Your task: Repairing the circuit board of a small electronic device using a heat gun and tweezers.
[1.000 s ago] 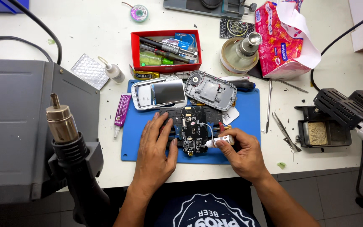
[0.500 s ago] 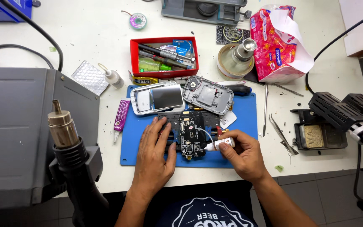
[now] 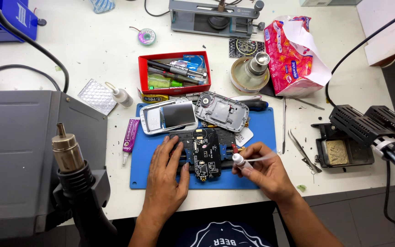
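A black circuit board (image 3: 206, 153) lies on a blue work mat (image 3: 257, 137) near the table's front edge. My left hand (image 3: 166, 176) rests flat on the mat, fingertips touching the board's left side. My right hand (image 3: 264, 171) grips a small clear syringe-like applicator (image 3: 247, 159), its white tip pointing left just beside the board's right edge. Behind the board lie a silver phone front with a screen (image 3: 170, 115) and a grey phone back shell (image 3: 221, 111).
A red tray (image 3: 173, 73) of tools sits behind the mat. A hot-air nozzle (image 3: 67, 151) and a grey station (image 3: 10, 155) stand at left. Tweezers (image 3: 303, 151), a tip-cleaner box (image 3: 344, 151), a pink tissue pack (image 3: 293, 55) and a purple glue tube (image 3: 130, 137) lie around.
My right hand has drawn the applicator slightly back to the right, off the board's edge. The left hand stays on the board.
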